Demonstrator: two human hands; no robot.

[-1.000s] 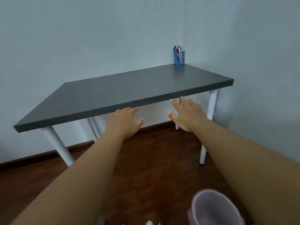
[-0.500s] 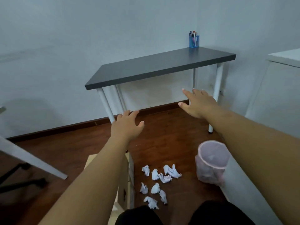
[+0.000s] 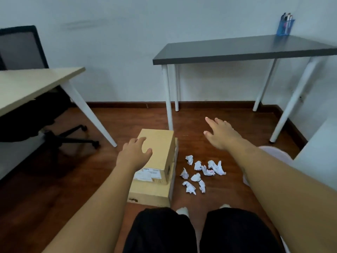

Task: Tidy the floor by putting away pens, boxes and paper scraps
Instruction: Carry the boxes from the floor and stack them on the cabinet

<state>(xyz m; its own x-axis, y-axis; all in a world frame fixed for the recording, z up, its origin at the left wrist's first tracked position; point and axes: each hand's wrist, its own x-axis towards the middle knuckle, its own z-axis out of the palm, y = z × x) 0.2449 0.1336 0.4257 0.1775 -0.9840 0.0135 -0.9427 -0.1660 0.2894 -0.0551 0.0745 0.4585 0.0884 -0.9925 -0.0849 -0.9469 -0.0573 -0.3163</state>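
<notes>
Our left hand (image 3: 135,152), fingers loosely spread and empty, hangs over the upper of two stacked boxes (image 3: 160,152); our right hand (image 3: 221,133) is spread, empty too. Eight paper scraps (image 3: 197,165) lie nearer us than the right fingers; one pen holder (image 3: 284,27) stands on the desk (image 3: 237,48) far beyond

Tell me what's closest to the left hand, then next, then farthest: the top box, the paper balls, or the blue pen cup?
1. Top box, right by the left hand.
2. Paper balls, on the floor to the box's right.
3. Blue pen cup, far back on the dark table.
</notes>
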